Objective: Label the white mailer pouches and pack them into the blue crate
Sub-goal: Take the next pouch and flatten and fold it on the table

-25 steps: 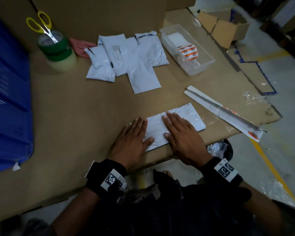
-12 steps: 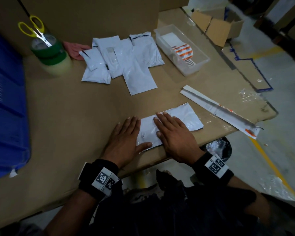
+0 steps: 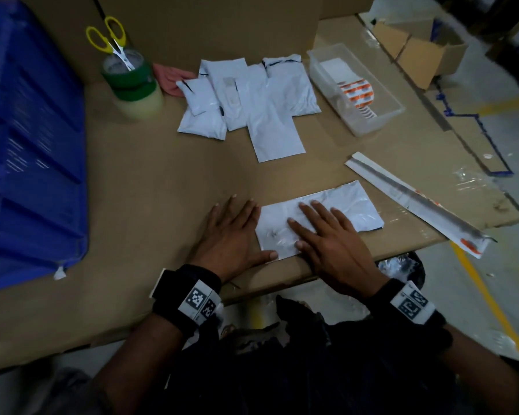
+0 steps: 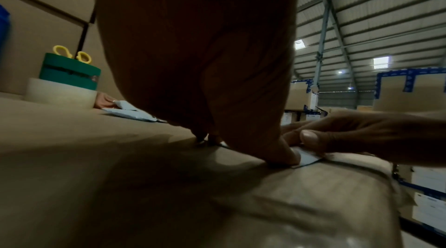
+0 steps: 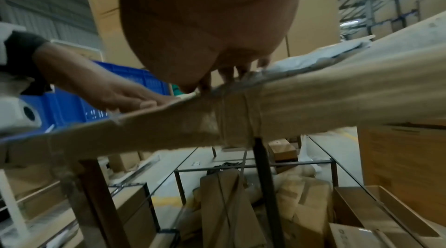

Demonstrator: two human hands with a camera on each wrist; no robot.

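A white mailer pouch (image 3: 352,205) lies flat near the table's front edge. My right hand (image 3: 324,232) presses on its left half with straight, spread fingers. My left hand (image 3: 234,232) lies flat on the cardboard table (image 3: 150,187) just left of the pouch, and only its thumb touches the pouch's near corner (image 4: 306,157). The blue crate (image 3: 33,139) stands at the far left. Several more white pouches (image 3: 252,100) lie in a pile at the back centre. In the right wrist view the fingertips rest on the pouch (image 5: 304,62).
A clear tray (image 3: 381,121) with orange-striped labels sits at the back right. A long strip of backing paper (image 3: 417,202) lies right of the pouch. Stacked tape rolls (image 3: 132,85) with yellow scissors (image 3: 107,37) and a pink cloth (image 3: 171,80) are at the back left.
My left hand has slid left off the pouch onto the table, leaving only its thumb on the near corner. The right hand stays pressed on the pouch.
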